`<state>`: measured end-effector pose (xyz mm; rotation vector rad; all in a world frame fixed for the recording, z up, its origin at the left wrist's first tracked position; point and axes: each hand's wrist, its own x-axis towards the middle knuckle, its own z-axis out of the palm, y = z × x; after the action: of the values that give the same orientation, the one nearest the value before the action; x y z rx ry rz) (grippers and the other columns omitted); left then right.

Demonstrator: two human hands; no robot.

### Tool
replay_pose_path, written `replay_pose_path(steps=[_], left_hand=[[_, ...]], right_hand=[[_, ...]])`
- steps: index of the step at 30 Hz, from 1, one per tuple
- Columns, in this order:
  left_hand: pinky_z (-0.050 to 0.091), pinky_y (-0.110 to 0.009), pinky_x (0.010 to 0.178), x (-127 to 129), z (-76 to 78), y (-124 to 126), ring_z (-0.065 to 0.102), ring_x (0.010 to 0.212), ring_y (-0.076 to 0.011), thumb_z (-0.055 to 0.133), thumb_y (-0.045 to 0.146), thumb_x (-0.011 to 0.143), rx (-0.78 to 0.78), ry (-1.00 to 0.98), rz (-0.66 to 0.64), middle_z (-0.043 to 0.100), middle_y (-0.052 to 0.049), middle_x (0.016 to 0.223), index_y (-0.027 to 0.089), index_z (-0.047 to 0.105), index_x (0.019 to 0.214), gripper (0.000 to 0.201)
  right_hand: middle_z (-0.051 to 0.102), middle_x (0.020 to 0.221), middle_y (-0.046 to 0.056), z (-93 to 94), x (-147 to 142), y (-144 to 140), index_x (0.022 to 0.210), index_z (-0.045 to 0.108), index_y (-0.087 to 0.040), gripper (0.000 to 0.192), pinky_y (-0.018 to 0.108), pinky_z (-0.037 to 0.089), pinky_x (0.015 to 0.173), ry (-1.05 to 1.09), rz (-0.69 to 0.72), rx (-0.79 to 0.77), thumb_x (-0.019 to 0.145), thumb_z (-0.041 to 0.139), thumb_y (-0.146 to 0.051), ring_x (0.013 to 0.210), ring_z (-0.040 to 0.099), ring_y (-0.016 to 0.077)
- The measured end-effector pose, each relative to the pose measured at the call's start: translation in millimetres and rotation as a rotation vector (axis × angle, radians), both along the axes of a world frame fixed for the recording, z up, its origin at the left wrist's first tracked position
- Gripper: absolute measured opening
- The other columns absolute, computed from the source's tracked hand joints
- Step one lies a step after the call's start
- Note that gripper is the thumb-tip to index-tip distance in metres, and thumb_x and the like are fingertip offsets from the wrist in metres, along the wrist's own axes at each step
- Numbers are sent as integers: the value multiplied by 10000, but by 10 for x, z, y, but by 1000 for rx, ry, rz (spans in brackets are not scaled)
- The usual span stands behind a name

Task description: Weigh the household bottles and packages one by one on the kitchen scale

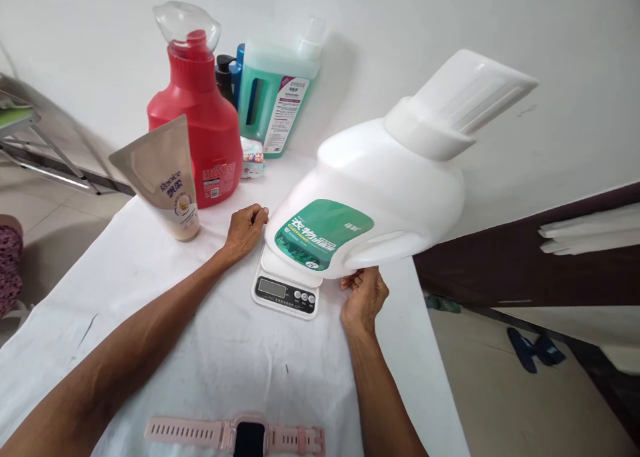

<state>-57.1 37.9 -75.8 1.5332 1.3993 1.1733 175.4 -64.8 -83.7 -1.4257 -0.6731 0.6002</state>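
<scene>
A large white detergent jug (390, 177) with a green label stands on a small white digital kitchen scale (285, 290). My left hand (245, 230) touches the jug's left side near its base, fingers curled against it. Below the jug's handle side, my right hand (364, 297) grips its lower right edge, beside the scale. The jug covers most of the scale's platform; only the display and buttons show.
Behind on the white-covered table (235, 357) stand a beige tube (167, 177), a red bottle (200, 117), a green liquid bottle (275, 90) and a small packet (251, 157). A pink watch (240, 435) lies at the near edge. Slippers (533, 350) lie on the floor at right.
</scene>
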Motion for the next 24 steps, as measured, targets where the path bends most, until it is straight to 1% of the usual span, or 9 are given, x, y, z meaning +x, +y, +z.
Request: replay_pose_path(steps=[2,5,6,8,10,12,15,19,24], left_hand=[[296,-297,606,-5,2,1,386,592,-138,488,404,951,-5,-15,1,422,31,564,219,422,602,400],[283,-296,593,-13,8,4,372,587,-139,487,426,934,2,-2,2,394,33,557,224,413,597,399],[279,-296,591,-15,11,5,366,584,-137,488,431,928,7,6,1,388,34,556,224,409,596,399],[273,-294,584,-18,19,5,358,579,-135,485,439,921,10,19,-3,384,35,556,224,411,597,397],[268,-291,578,-19,28,3,358,578,-135,478,446,920,11,27,-4,391,34,555,224,413,599,396],[268,-290,576,-18,36,1,359,581,-135,476,446,918,10,35,-3,399,32,551,223,409,599,395],[270,-288,575,-15,43,3,356,578,-132,476,443,915,7,41,1,398,34,544,222,402,595,396],[280,-285,581,-12,48,12,356,571,-125,478,435,916,-2,36,0,393,38,545,218,395,591,399],[291,-287,586,-21,37,17,369,565,-127,482,451,922,3,26,-3,398,38,544,220,403,596,408]], right_hand=[[553,633,-25,105,-6,-40,716,576,-210,555,270,394,544,-81,8,76,949,592,-713,579,500,136],[637,868,16,421,-46,-105,888,652,-216,498,312,496,703,-275,-7,266,969,567,-699,772,600,175],[652,955,25,553,-75,-119,965,666,-225,482,332,514,774,-319,8,314,956,587,-700,843,625,188],[670,1093,39,813,-154,-124,1139,647,-250,504,365,526,879,-339,122,349,898,680,-692,985,654,218],[682,1091,28,1018,-234,-85,1179,618,-262,515,362,525,913,-308,210,325,846,793,-612,1028,659,219],[687,985,0,1144,-272,-4,1118,623,-256,464,330,532,855,-263,221,306,824,850,-535,938,659,194],[642,745,-32,1216,-223,157,887,653,-222,399,289,505,690,-191,272,282,774,901,-514,704,592,153],[439,490,-81,1249,-131,318,601,542,-218,558,263,342,490,-12,449,282,644,960,-586,472,388,93],[326,440,-104,1260,-237,368,514,435,-232,651,254,225,414,56,312,348,576,981,-581,411,284,63]])
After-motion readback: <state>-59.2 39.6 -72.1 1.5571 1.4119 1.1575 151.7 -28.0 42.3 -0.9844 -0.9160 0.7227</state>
